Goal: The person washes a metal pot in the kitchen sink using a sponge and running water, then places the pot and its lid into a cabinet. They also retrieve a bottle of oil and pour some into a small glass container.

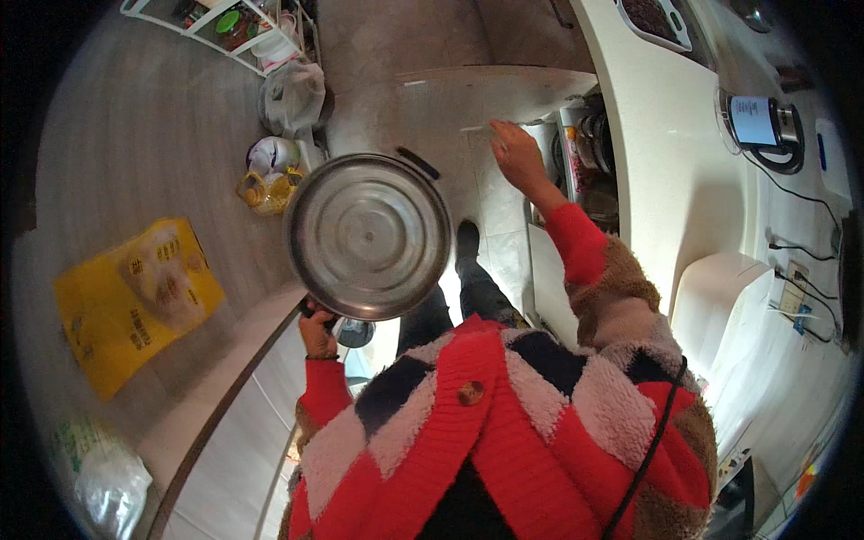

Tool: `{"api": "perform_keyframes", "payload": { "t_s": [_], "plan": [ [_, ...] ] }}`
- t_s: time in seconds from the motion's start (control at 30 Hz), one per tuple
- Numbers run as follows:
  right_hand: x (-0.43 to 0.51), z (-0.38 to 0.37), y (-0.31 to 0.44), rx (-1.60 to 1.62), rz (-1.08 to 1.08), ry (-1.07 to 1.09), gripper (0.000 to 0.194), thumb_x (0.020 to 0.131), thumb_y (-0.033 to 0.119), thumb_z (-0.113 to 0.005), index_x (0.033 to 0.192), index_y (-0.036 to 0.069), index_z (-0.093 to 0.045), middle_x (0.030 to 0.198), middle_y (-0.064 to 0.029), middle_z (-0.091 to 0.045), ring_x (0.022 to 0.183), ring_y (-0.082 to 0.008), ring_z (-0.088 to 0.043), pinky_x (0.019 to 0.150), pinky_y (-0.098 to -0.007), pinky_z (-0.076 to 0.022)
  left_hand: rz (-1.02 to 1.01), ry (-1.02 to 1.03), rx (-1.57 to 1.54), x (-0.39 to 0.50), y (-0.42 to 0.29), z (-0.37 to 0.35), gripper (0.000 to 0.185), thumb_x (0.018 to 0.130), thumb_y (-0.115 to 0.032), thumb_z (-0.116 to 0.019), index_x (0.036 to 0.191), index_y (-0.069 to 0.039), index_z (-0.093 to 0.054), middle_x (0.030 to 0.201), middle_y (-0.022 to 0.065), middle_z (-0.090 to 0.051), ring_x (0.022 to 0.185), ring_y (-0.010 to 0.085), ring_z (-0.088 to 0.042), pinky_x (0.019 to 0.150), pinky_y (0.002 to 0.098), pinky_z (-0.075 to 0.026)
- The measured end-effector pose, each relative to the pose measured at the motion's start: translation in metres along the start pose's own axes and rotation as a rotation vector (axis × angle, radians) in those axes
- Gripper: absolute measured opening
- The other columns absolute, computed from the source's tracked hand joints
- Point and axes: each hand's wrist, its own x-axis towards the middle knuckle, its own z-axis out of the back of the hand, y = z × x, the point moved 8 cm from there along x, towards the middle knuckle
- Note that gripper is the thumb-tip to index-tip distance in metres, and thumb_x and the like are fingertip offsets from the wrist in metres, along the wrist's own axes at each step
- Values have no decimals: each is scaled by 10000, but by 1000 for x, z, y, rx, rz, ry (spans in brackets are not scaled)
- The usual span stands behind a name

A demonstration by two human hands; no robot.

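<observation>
A round stainless steel lidded pan or steamer pot (369,236) with a dark side handle is in front of me, left of the middle. My left hand (318,332) grips a black handle at its lower left edge. A second black handle (418,163) juts out at its upper right. My right hand (516,154) is held out over an opened cabinet drawer or door (503,79) below the counter, its fingers close to the edge. Whether those fingers touch it I cannot tell. Inside the cabinet stand dark dishes or cookware (595,145) and packets.
A white counter (648,169) on the right carries an electric kettle (756,125) with a cord. Oil bottles (270,192) and a bagged item (293,98) stand beyond the pot, near a white rack (202,23). A yellow bag (142,304) lies at the left.
</observation>
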Motion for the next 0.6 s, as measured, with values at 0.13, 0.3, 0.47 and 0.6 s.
{"api": "perform_keyframes", "payload": {
  "t_s": [0.13, 0.3, 0.47, 0.6],
  "plan": [
    [-39, -24, -37, 178, -250, -7, 303, 872, 216, -510, 1088, 16, -579, 985, -210, -621, 928, -368, -590, 822, -426, -469, 70, 47, 55, 51, 37, -30, 291, 567, 105, -426, 772, -102, -427, 794, 5, -501, 689, 150, -514, 542, 258, -424],
    [-95, -69, -54, -88, -412, 107, 403, 874, 350, -524, 1097, 19, -577, 973, -196, -633, 902, -357, -612, 771, -439, -486, 109, 95, 241, 96, 79, -75, 234, 653, 81, -445, 814, -54, -550, 662, -42, -482, 509, 87, -460, 480, 221, -390],
    [-142, -140, -94, -126, -714, 617, 543, 811, 530, -530, 1019, 34, -605, 967, -181, -643, 892, -342, -630, 754, -445, -500, 41, 158, 314, 119, 106, -110, 242, 694, 60, -475, 895, -14, -587, 730, -14, -556, 553, 96, -523, 505, 228, -437],
    [-154, -143, -110, -78, -740, 567, 358, 811, 354, -510, 831, 34, -669, 850, -183, -660, 839, -349, -645, 703, -435, -517, 52, 218, 312, 131, 114, -135, 260, 731, 15, -506, 971, -13, -602, 862, 27, -631, 684, 133, -600, 594, 249, -492]
  ]
}}
